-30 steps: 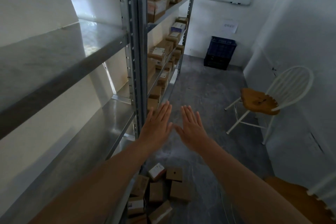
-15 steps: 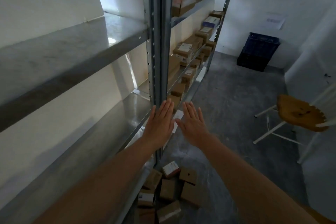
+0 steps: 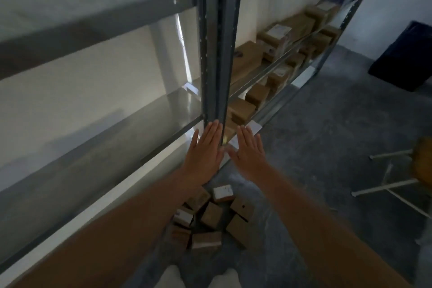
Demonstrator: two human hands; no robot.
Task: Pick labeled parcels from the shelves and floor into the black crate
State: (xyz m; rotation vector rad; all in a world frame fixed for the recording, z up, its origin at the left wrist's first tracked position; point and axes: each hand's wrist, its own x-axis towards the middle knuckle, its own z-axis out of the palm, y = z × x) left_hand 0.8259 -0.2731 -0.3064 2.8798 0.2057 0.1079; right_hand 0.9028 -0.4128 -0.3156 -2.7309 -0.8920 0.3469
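Hands check: left hand (image 3: 205, 152) and right hand (image 3: 249, 153) are both flat, fingers straight and close together, stretched out side by side, holding nothing. Nothing is picked yet; I judge this is the very start of a reach.

Task things: the floor pile (image 3: 211, 216) of small brown boxes sits below the wrists, right at the foot of the rack upright (image 3: 218, 42). One labelled parcel (image 3: 223, 191) shows a white sticker up, and there is another white face at the pile's left edge (blurry, can't read either). More shelf parcels (image 3: 275, 37) line the far bay beyond the upright. The black crate (image 3: 406, 56) is on the floor (image 3: 315, 128) by the far wall, well apart from the pile and the hands.

Risks from here:
- Wrong pick. Several boxes in the pile show plain cardboard only; the label may be face down or absent, I can't tell. Grabbing by position rather than by sticker puts an unlabelled box in the crate.
- The left hand's fingertips overlap the upright in view (touching or just in front, can't tell). Dropping straight down to the pile could knock knuckles on the steel edge.
- The pile is loose and tilted; pulling one box out could tumble its neighbours under the near shelf (image 3: 105, 147).
- The chair (image 3: 392, 184) has legs sticking out on the right, between here and the crate. Carrying an armful past could mean a trip or a dropped parcel.
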